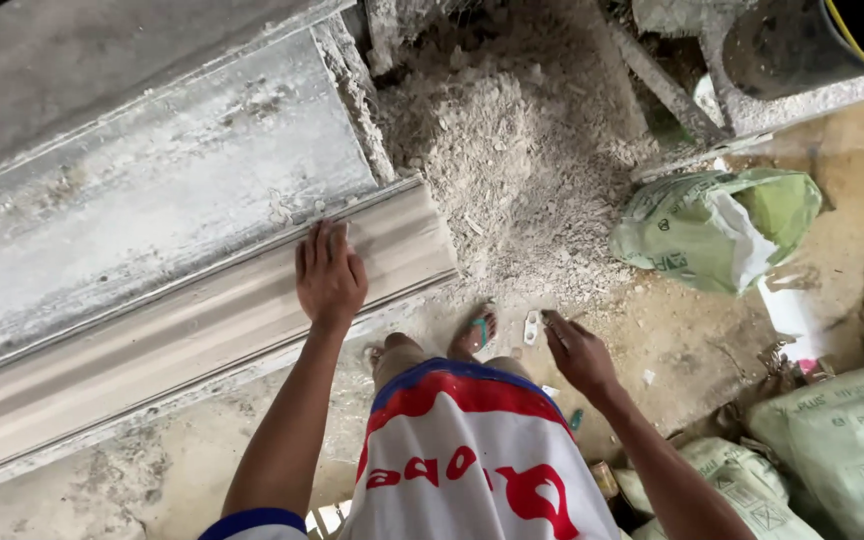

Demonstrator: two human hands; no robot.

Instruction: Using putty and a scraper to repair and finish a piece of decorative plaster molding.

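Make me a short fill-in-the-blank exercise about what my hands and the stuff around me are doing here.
1. The left hand lies flat on the ribbed ____ moulding.
2. Beyond the moulding's end lies a heap of pale ____.
3. The right hand hangs with nothing in its ____.
4. The crumpled sack right of the heap is ____.

Missing words: plaster; rubble; grip; green

The sandy floor (682, 350) carries a heap of grey rubble (512, 150), a crumpled green sack (712, 230) beside it, more sacks (832, 450) at the lower right edge, and a long moulded plaster strip (202, 320) lying near the grey slab (152, 190).
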